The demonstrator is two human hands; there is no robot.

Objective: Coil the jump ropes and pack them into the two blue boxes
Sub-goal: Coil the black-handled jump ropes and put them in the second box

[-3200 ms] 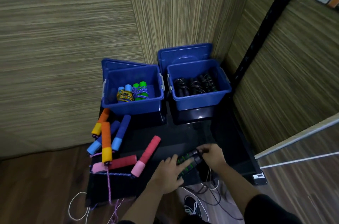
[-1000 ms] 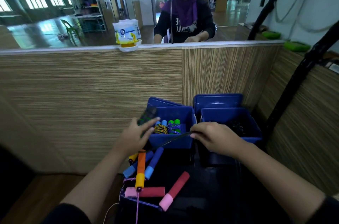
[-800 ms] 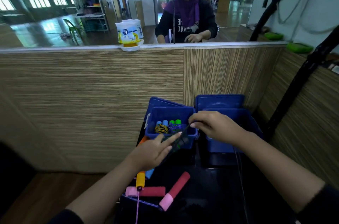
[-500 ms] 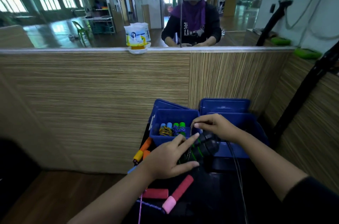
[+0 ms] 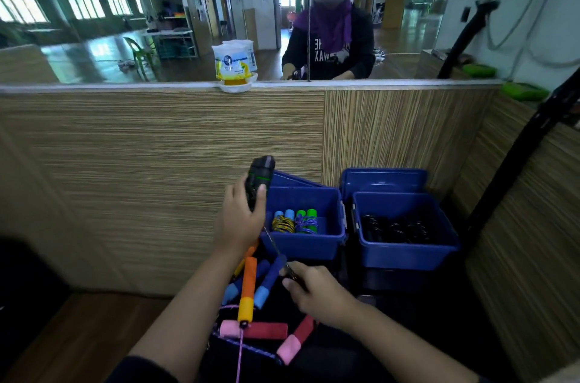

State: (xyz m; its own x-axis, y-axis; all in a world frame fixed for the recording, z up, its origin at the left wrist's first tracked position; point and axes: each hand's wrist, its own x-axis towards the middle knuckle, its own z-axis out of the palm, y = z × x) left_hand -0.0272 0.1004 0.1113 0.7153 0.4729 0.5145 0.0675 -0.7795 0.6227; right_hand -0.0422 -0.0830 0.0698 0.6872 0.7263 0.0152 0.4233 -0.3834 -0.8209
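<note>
Black handles: the left hand (image 5: 240, 222) grips the black jump-rope handles with green rings (image 5: 258, 181), fingers wrapped round them, raised upright in front of the left blue box (image 5: 303, 244).
Thin cord: a dark cord (image 5: 273, 243) runs taut from under the left hand down to the right hand (image 5: 317, 293), which pinches it between thumb and curled fingers.
Left blue box: holds two coiled ropes standing side by side, one with light-blue handles (image 5: 283, 221), one with green handles (image 5: 306, 219).
Right blue box (image 5: 408, 252): holds coiled black ropes (image 5: 394, 230); a blue lid (image 5: 384, 180) stands behind it.
Loose ropes: orange handles (image 5: 247, 287), blue handles (image 5: 267, 280) and pink-and-red handles (image 5: 254, 330) lie on the dark surface (image 5: 370, 342) near the right hand.
Writing: the white-and-yellow packet (image 5: 233, 63) on the ledge bears a blue label too small to read; the mirrored black shirt (image 5: 326, 51) shows reversed letters, roughly "XAW", otherwise unreadable.
</note>
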